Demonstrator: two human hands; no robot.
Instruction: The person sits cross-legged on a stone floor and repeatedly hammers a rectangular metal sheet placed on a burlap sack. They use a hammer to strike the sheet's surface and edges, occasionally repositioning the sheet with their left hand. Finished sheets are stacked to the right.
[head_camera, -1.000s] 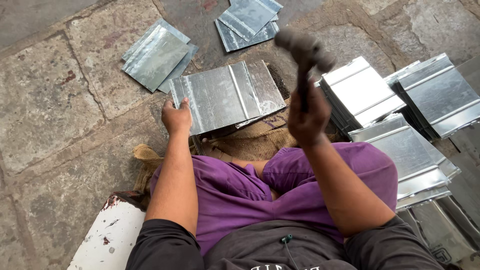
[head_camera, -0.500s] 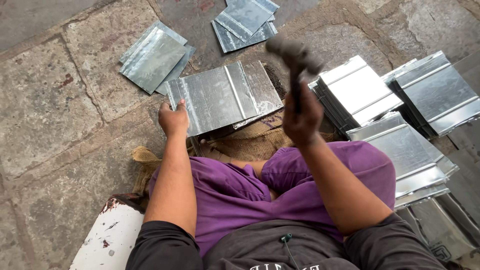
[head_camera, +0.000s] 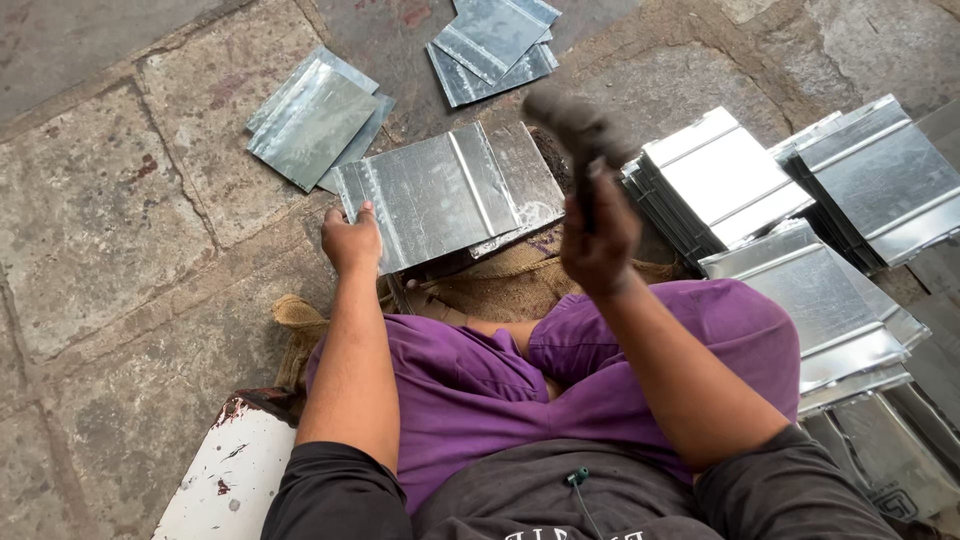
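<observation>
Head view: left hand (head_camera: 352, 238) presses flat on the near-left corner of one grey galvanized sheet-metal panel with folded seams (head_camera: 450, 192), fingers curled over its edge. Panel lies on brown burlap sacking (head_camera: 500, 285) in front of the crossed legs in purple trousers (head_camera: 560, 380). Right hand (head_camera: 600, 235) fisted around the handle of one dark hammer (head_camera: 572, 130), raised, head blurred above the panel's right end. Loose panel groups on the stone floor (head_camera: 90, 230): two, far left (head_camera: 312, 120) and far centre (head_camera: 492, 45). Stacked panels on the right: three stacks (head_camera: 722, 180). One white paint-chipped slab (head_camera: 235, 475) near left.
</observation>
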